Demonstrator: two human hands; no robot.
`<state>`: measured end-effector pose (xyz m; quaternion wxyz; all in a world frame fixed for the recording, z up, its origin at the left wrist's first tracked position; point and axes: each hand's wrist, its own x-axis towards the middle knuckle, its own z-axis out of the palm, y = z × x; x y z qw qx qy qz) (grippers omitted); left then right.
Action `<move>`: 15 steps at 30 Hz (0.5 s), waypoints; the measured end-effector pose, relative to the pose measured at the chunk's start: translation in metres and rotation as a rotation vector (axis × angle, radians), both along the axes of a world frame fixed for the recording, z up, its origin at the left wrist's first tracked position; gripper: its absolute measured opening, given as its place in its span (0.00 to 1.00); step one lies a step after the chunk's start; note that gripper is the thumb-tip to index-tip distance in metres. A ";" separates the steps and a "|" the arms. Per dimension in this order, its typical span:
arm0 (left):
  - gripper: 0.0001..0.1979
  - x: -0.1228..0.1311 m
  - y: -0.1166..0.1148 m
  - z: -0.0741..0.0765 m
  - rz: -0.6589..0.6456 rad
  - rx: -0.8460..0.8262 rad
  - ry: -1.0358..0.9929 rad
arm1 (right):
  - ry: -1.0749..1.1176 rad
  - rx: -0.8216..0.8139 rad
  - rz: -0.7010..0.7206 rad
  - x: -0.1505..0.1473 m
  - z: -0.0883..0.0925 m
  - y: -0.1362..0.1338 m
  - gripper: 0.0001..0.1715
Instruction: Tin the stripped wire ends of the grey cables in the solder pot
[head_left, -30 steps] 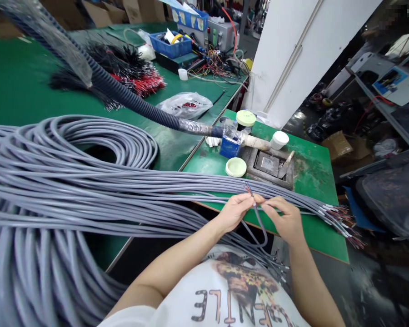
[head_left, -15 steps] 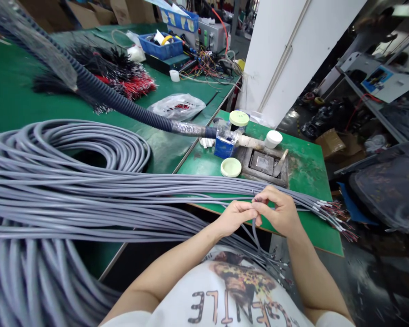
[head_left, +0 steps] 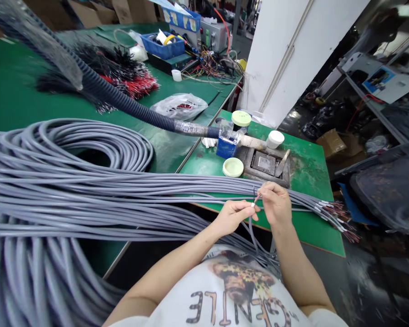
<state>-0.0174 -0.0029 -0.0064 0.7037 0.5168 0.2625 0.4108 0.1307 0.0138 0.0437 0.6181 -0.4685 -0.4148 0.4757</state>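
My left hand (head_left: 236, 215) pinches a single grey cable (head_left: 251, 231) just below its white-banded end. From that end thin red and dark wires (head_left: 257, 198) come out, and the fingertips of my right hand (head_left: 275, 200) are closed on them. One dark wire stands up between the hands. Behind them a thick bundle of grey cables (head_left: 191, 184) runs across the green table to stripped ends (head_left: 341, 218) with red and dark wires at the right.
Coiled grey cable (head_left: 136, 145) lies at the left. Beyond the bundle are a soot-stained square pot (head_left: 264, 162), round tubs (head_left: 233, 167), a blue box (head_left: 226, 147) and a ribbed hose (head_left: 132, 102). A white pillar (head_left: 286, 54) stands behind the table.
My right hand has turned upright and moved slightly up, away from my left fingertips. The white band and the coloured wires now show between the hands.
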 end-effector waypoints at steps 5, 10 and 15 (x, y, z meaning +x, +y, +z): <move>0.15 -0.007 -0.003 -0.009 0.051 -0.098 -0.007 | -0.017 0.156 -0.135 0.024 0.014 0.013 0.08; 0.16 -0.009 -0.001 -0.011 0.051 -0.085 -0.020 | -0.632 0.021 0.237 0.012 0.022 0.000 0.04; 0.19 -0.009 -0.001 -0.004 0.003 0.003 0.015 | -0.775 0.076 0.200 -0.010 0.021 -0.006 0.03</move>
